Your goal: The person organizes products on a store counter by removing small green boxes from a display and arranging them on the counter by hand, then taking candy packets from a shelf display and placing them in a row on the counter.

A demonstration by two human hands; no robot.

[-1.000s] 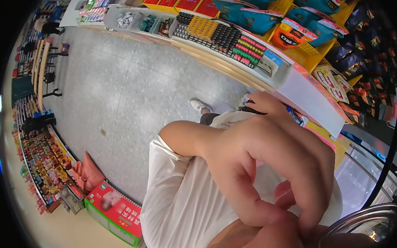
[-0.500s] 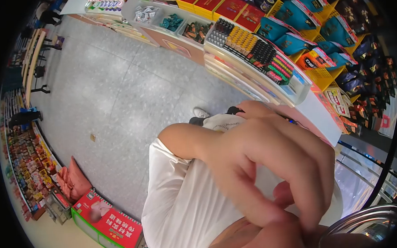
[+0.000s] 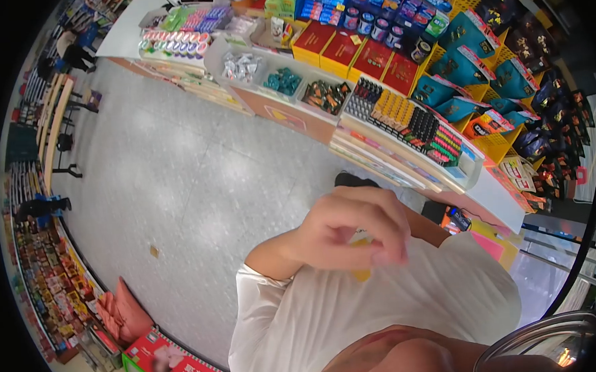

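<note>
1. On the counter [image 3: 497, 199] we see a row of open clear bins [image 3: 302, 91]: one holds silver-wrapped pieces [image 3: 241, 66], the next teal-wrapped pieces [image 3: 282, 82], and the one nearest us dark-wrapped pieces [image 3: 327, 95].
2. Beside them we find small tubes [image 3: 395, 110] standing in close rows, mostly grey, yellow and black, with pink and green ones at the near end.
3. Behind, we make out boxes with red tops [image 3: 377, 62]; to their right, yellow baskets [image 3: 498, 147] carry teal bags [image 3: 464, 68] and an orange bag [image 3: 487, 123].
4. Our left hand [image 3: 355, 227] is raised before the white shirt [image 3: 385, 303], well apart from the bins, with the elbow bent, the wrist turned inward and the fingers curled toward the thumb.
5. A yellow patch [image 3: 362, 275] shows just past those fingers, against the shirt. We cannot tell whether the left hand grips it or whether it belongs to something behind.
6. Our right forearm [image 3: 427, 228] slants behind the left hand; the right hand is hidden, so we cannot tell its grip.
</note>
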